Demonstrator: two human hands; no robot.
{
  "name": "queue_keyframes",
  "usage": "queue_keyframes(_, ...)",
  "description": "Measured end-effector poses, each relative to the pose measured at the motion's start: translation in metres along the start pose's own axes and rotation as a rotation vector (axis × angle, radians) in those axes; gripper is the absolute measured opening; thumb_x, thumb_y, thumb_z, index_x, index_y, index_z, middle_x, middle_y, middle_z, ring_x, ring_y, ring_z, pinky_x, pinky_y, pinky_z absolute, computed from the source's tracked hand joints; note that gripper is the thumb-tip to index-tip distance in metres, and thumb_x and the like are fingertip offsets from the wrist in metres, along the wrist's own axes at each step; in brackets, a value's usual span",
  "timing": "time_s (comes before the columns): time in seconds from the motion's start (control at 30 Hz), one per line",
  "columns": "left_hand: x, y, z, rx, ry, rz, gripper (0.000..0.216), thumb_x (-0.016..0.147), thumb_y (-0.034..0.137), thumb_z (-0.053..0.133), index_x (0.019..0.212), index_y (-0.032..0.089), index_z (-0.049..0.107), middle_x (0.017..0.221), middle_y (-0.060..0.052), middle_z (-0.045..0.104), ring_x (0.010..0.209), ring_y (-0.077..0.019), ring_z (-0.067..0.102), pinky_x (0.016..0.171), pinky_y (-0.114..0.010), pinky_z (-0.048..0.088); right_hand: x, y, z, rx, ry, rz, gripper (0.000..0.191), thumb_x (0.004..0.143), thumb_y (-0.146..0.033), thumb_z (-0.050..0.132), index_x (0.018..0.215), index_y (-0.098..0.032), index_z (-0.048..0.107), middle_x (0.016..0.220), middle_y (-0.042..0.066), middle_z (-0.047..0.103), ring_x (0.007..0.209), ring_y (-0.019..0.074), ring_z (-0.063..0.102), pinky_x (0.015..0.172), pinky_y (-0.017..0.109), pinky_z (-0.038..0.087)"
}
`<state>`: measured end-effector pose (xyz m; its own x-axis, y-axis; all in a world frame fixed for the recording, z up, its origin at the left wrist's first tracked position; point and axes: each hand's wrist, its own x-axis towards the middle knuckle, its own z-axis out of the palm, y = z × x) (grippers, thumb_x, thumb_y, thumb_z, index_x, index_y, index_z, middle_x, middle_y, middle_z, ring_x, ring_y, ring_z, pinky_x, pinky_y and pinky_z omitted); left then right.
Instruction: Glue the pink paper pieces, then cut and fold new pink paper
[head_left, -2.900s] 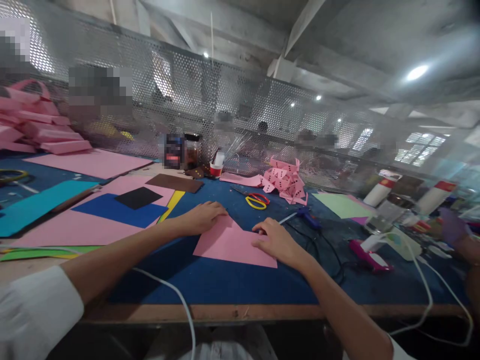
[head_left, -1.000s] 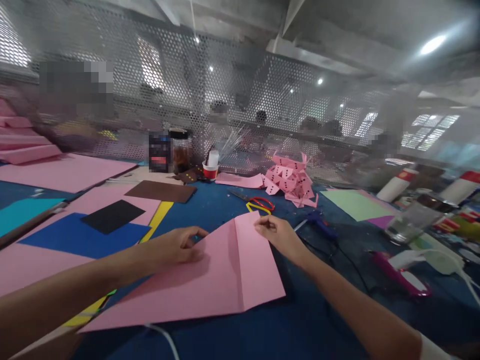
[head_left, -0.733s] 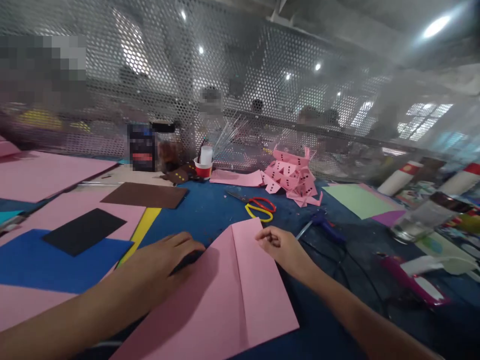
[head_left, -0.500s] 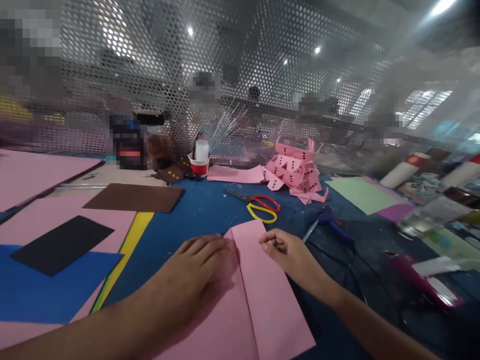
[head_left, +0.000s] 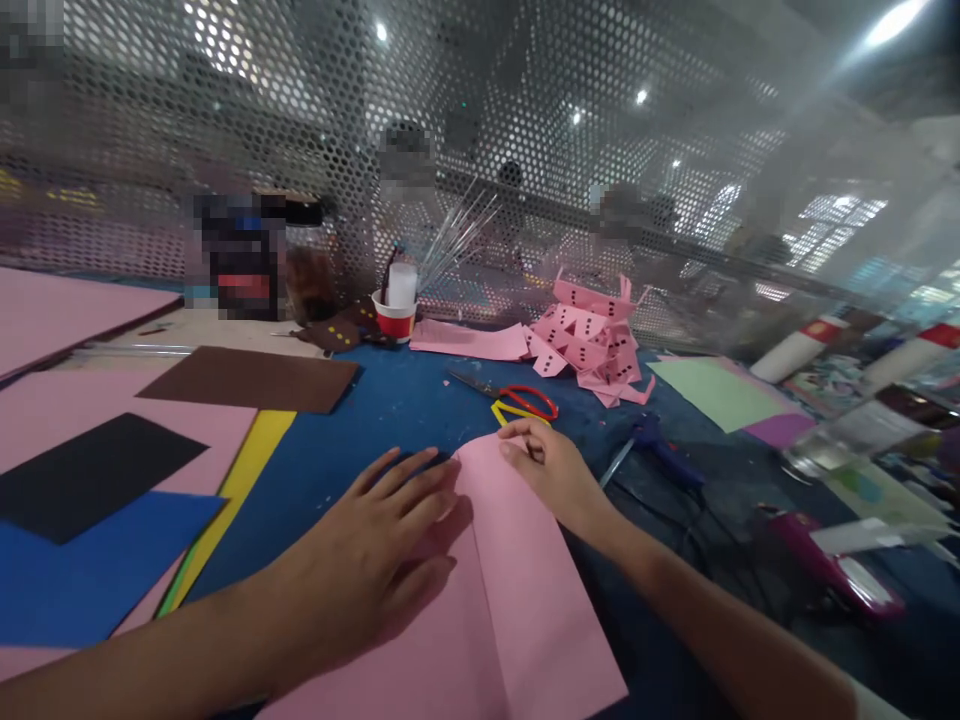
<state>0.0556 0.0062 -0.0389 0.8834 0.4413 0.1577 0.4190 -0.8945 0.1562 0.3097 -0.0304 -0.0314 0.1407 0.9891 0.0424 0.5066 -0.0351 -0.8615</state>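
A pink paper sheet [head_left: 517, 600] with a crease down its middle lies on the blue table mat [head_left: 375, 415] in front of me. My left hand [head_left: 375, 545] rests flat on the sheet's left half, fingers spread. My right hand [head_left: 551, 470] pinches the sheet's far corner between thumb and fingers. Just beyond that corner lie scissors [head_left: 517, 400] with red and yellow handles.
A pile of pink cut pieces with black dots [head_left: 592, 340] sits behind the scissors. Brown [head_left: 251, 378], black [head_left: 90, 472], blue and yellow sheets lie at left. A red cup [head_left: 395, 315], a blue glue gun [head_left: 660, 445], a magenta glue gun [head_left: 825, 565] and white bottles [head_left: 787, 352] stand around. Perforated metal screen at the back.
The folded pink triangle has been opened into a creased sheet and turned lengthwise toward me. My left hand has moved onto it and flattened; my right hand stays pinched on the far corner.
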Motion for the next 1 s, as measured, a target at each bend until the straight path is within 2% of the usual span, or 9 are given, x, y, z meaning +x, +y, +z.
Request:
queue_keyframes(0.2,0.011,0.004,0.0,0.005,0.0,-0.024,0.039,0.095,0.036,0.051,0.133,0.032,0.055,0.156,-0.004,0.044,0.146,-0.0307,0.034,0.119,-0.058,0.025,0.005,0.003,0.005,-0.028,0.058,-0.012,0.014,0.089,-0.031,0.056,0.098,-0.022,0.062,0.064,-0.005,0.055,0.054,0.0128,0.047,0.053,0.025,0.035)
queue_keyframes(0.4,0.013,0.002,0.003,0.002,0.026,-0.026,0.042,0.094,0.041,0.052,0.135,0.03,0.054,0.156,-0.007,0.043,0.145,-0.0318,0.035,0.119,-0.059,0.025,0.005,0.003,0.006,-0.079,0.07,-0.022,0.013,0.09,-0.033,0.054,0.091,-0.022,0.063,0.074,-0.001,0.067,0.065,0.0159,0.061,0.059,0.025,0.04)
queue_keyframes(0.57,0.014,0.001,0.003,-0.02,0.055,-0.003,0.047,0.09,0.041,0.057,0.135,0.027,0.054,0.153,-0.007,0.047,0.145,-0.0326,0.035,0.12,-0.058,0.023,0.005,0.005,0.009,-0.146,0.075,-0.009,0.009,0.085,-0.024,0.055,0.091,-0.024,0.062,0.066,-0.003,0.063,0.058,0.0147,0.056,0.054,0.025,0.036)
queue_keyframes(0.8,0.014,0.001,0.004,0.0,0.038,0.001,0.047,0.09,0.036,0.056,0.135,0.024,0.053,0.154,-0.009,0.045,0.146,-0.0321,0.033,0.121,-0.059,0.018,0.0,0.002,0.01,-0.228,0.028,0.011,0.017,0.078,-0.013,0.054,0.087,-0.023,0.064,0.064,-0.003,0.06,0.058,0.0137,0.053,0.055,0.026,0.033)
queue_keyframes(1.0,0.013,0.0,0.004,-0.011,0.036,0.005,0.045,0.091,0.038,0.056,0.134,0.025,0.054,0.156,-0.009,0.044,0.146,-0.0315,0.033,0.121,-0.059,0.019,-0.001,0.004,0.008,-0.173,0.033,-0.019,0.012,0.083,-0.017,0.053,0.089,-0.023,0.063,0.064,-0.003,0.058,0.057,0.0134,0.053,0.054,0.025,0.033)
